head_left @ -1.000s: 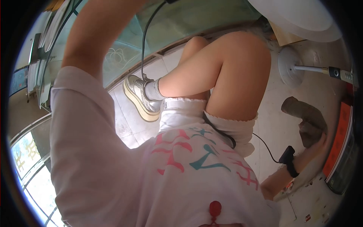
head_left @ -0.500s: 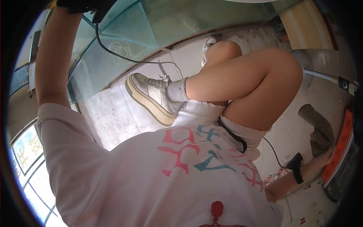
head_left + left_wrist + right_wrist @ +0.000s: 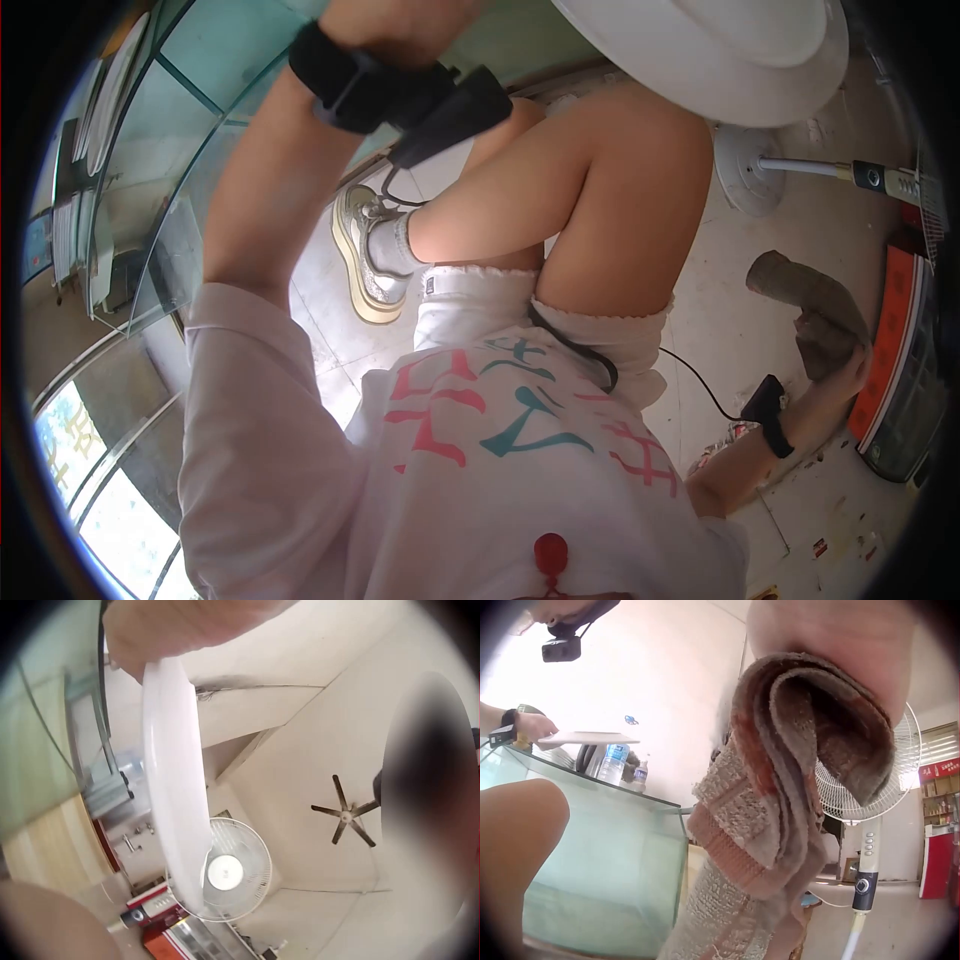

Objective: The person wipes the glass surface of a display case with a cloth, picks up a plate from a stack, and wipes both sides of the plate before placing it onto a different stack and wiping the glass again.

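White plate (image 3: 174,780) in left hand (image 3: 180,628), cloth (image 3: 769,817) in right hand (image 3: 847,645)

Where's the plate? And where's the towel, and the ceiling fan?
Plate (image 3: 735,40): head view, on its round middle.
Towel (image 3: 780,817): right wrist view, on its folds.
Ceiling fan (image 3: 346,817): left wrist view, on its hub.

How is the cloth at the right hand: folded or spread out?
Folded, loosely: the right wrist view shows the cloth doubled over at the right hand, several layers curled together with their edges showing.
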Demonstrator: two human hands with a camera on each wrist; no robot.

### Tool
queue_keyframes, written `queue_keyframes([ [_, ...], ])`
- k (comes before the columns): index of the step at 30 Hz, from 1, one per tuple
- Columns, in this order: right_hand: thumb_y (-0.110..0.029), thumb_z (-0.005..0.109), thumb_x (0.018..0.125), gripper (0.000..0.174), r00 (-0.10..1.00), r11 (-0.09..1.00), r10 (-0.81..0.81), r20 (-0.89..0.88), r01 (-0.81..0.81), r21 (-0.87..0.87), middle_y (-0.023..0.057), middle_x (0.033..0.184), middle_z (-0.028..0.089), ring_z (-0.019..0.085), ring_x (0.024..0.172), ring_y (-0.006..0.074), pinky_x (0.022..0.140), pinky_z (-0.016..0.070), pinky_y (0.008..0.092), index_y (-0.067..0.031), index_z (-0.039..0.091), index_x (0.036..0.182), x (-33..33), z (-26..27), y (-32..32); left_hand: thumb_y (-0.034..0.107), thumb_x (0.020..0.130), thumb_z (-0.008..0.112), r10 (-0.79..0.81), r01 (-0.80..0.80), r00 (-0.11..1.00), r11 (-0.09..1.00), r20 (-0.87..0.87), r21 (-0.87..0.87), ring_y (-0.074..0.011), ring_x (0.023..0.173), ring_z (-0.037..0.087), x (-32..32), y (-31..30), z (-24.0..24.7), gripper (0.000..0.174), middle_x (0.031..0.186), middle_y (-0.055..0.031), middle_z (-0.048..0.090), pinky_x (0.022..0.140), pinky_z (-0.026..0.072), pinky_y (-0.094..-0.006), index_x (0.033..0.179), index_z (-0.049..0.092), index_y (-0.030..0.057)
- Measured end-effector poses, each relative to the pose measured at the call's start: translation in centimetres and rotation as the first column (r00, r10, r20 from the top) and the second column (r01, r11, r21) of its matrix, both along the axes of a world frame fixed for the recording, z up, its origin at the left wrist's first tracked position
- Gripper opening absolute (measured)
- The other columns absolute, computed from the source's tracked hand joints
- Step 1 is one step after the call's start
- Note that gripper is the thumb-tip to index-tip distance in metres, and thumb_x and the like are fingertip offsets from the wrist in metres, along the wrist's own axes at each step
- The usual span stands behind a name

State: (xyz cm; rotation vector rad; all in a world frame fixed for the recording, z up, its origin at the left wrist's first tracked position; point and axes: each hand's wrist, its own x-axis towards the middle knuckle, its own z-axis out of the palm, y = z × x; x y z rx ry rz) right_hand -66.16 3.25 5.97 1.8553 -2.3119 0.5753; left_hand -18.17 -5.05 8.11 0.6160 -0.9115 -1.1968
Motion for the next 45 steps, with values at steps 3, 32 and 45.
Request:
queue_keyframes([
  [3,-0.015,0.047,0.088,0.031,0.910,0.973,-0.186,0.370,0.223,-0.058,0.0159,0.115,0.058,0.057,0.106,0.0256,0.090,0.0430,0.0325,0.0018,0.056,0.113,3.6,1.3,-0.2,0.018,0.098,0.040,-0.043,0.104,0.966,0.967,-0.256,0.232,-0.0186,0.107,0.055,-2.1,2.9,-0.6,0.036,0.120,-0.0133,0.057,0.098,0.0415,-0.0290,0.123,0.045,-0.0073],
  [32,-0.002,0.052,0.082,0.029,0.561,0.927,0.334,0.757,-0.052,-0.371,0.0097,0.103,0.061,0.057,0.096,0.0166,0.087,0.0445,0.0291,0.0025,0.059,0.109,0.5,1.3,1.9,0.024,0.095,0.051,-0.235,0.247,0.968,0.813,-0.091,0.527,-0.0158,0.098,0.059,-5.1,5.6,-8.6,0.036,0.109,-0.0095,0.062,0.087,0.0471,-0.0289,0.119,0.053,-0.0024],
  [45,-0.020,0.051,0.076,0.031,0.490,0.850,0.525,0.696,-0.258,-0.460,0.0103,0.088,0.059,0.058,0.083,0.0178,0.077,0.0447,0.0290,0.0053,0.056,0.094,4.3,6.1,3.3,0.028,0.094,0.053,-0.298,0.269,0.954,0.820,-0.025,0.504,-0.0142,0.094,0.061,-3.0,6.2,-9.3,0.039,0.106,-0.0097,0.063,0.083,0.0488,-0.0275,0.118,0.054,-0.0028],
])
